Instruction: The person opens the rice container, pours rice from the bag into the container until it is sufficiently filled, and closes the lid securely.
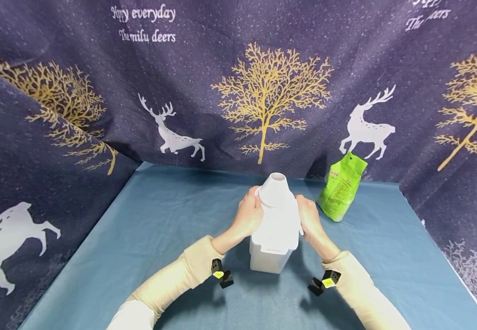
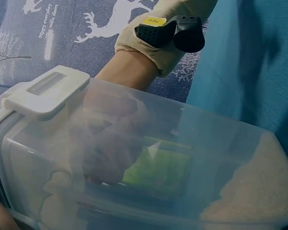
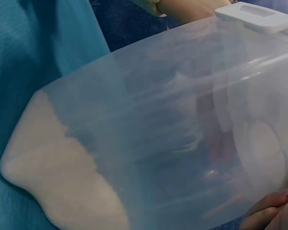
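A clear plastic container [image 1: 272,250] with a white lid [image 1: 279,224] stands on the blue tablecloth [image 1: 160,238]. A white funnel-like cup [image 1: 273,189] sits on top of the lid. My left hand [image 1: 250,215] grips the container's left side near the top, and my right hand [image 1: 309,219] grips its right side. In the left wrist view the container wall [image 2: 182,163] fills the frame, with white grains [image 2: 252,191] at its bottom. The right wrist view shows the same wall [image 3: 173,120] and grains [image 3: 62,177], with a fingertip [image 3: 266,215] curled on it.
A green bag [image 1: 342,185] stands upright to the right of the container, near the back. A dark blue cloth with deer and gold trees [image 1: 263,91] walls off the back and both sides.
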Available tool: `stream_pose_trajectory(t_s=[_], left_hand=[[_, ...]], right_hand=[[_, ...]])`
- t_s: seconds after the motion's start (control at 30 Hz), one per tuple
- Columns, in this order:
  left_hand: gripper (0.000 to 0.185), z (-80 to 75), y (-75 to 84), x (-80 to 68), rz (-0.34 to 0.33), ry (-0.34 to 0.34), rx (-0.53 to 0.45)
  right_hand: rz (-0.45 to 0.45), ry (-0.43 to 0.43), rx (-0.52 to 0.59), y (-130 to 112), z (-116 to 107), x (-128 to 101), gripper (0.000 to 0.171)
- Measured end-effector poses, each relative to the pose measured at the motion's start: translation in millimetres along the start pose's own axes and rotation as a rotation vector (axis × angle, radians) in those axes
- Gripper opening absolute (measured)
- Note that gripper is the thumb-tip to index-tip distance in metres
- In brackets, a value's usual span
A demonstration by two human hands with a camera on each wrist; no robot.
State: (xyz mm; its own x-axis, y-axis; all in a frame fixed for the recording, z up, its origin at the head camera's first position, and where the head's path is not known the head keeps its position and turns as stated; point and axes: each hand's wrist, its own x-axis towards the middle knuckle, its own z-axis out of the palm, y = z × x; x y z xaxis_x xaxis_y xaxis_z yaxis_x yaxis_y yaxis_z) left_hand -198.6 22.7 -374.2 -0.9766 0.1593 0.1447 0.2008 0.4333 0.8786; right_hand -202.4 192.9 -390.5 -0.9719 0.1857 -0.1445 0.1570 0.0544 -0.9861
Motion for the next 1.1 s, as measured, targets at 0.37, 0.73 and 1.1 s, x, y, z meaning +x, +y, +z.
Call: stream_pose_trajectory(t_s=[0.37, 0.73, 1.1], left_hand=[[0.042, -0.9, -2.2, 0.8, 0.007, -0.003, -0.011], [0.042, -0.9, -3.4, 0.4, -0.001, -0.002, -0.011], [0.042, -1.5, -5.7, 0.9, -0.012, -0.006, -0.038]], right_hand=[[-0.187, 0.077, -0.397, -6.7, -8.5, 1.1, 0.036], [-0.327, 0.067, -0.617, -9.4, -11.3, -0.7, 0.033], [-0.291, 0.024, -0.712, -15.0, -10.7, -7.3, 0.043]])
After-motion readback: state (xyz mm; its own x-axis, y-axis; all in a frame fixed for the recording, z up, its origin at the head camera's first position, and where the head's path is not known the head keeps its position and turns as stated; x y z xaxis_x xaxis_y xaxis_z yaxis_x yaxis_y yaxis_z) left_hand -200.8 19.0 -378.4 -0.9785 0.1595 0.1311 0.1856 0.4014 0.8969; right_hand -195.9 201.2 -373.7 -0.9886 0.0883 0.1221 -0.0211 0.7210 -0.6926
